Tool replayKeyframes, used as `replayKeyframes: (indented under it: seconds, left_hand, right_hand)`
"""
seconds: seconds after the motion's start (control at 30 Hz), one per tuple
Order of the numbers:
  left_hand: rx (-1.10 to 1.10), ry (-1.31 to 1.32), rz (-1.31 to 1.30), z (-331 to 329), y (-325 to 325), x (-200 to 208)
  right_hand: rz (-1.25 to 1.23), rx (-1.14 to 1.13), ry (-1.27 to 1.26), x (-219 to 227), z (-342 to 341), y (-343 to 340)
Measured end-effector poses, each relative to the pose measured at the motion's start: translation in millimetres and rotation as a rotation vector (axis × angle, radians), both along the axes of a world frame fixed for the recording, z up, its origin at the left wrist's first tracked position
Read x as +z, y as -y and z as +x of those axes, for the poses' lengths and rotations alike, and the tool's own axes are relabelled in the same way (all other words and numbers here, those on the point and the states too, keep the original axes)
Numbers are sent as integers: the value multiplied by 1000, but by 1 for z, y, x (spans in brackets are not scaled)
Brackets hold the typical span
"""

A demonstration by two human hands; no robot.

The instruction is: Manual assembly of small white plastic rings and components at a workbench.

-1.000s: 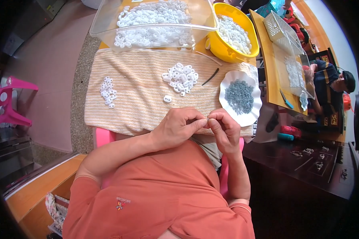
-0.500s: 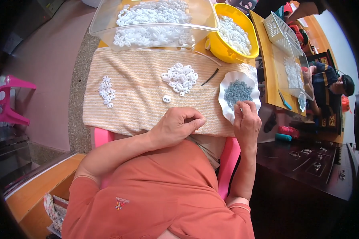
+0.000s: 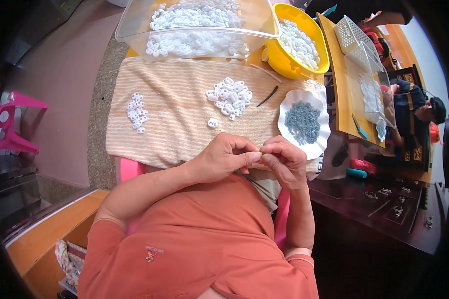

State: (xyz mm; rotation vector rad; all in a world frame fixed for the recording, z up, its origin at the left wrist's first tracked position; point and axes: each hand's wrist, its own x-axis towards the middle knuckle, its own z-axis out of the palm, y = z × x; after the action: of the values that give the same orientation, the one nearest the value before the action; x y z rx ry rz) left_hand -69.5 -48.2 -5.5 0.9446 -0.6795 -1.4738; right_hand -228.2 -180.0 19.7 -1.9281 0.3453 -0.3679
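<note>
all places here are told from the striped cloth (image 3: 179,107) that covers the table. off its left edge stands a pink plastic stool (image 3: 10,127) on the floor. on the cloth's left part lies a small cluster of white rings (image 3: 136,112). beyond the cloth's far edge sits a clear plastic tub (image 3: 197,25) full of the same white pieces. near the cloth's middle lies a bigger heap of white rings (image 3: 229,94), with a single white piece (image 3: 212,122) just on the near side of it. at the cloth's near edge the two hands meet, fingertips touching: the left hand (image 3: 224,158) is curled, thumb and forefinger pinched narrow, and the right hand (image 3: 284,160) is curled the same way against it. whatever they pinch is too small to make out, so i cannot tell what is held between them. a thin dark stick (image 3: 267,96) lies on the cloth right of the big heap. beyond the cloth's far right corner stands a yellow bowl (image 3: 284,62) with more white pieces. on the cloth's right end rests a white scalloped dish (image 3: 284,124) holding small grey-blue bits (image 3: 302,121), just beyond the right hand. further right of the cloth, another person (image 3: 414,112) sits at a wooden table beside a white basket (image 3: 351,32)
</note>
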Motion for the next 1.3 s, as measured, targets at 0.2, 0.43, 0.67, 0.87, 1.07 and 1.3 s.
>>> replayKeyframes:
  seconds: [0.2,0.43,0.67,0.87,1.07,1.3]
  left_hand:
    - [32,-79,64,3,0,2]
    - [126,-206,140,5,0,1]
    - [136,-294,167,7,0,-4]
    - [142,-315,181,6,0,-8]
    - [138,-324,173,6,0,-9]
    - [124,-318,185,6,-1,-12]
  right_hand:
    - [92,-120,27,-18,-3,-6]
    - [290,-230,63,-26,2,-15]
    - [422,-227,59,-33,3,-16]
    - [393,-205,63,-34,5,-17]
    - [411,-238,149,-34,9,-21]
    - [440,-192,58,-36,4,-17]
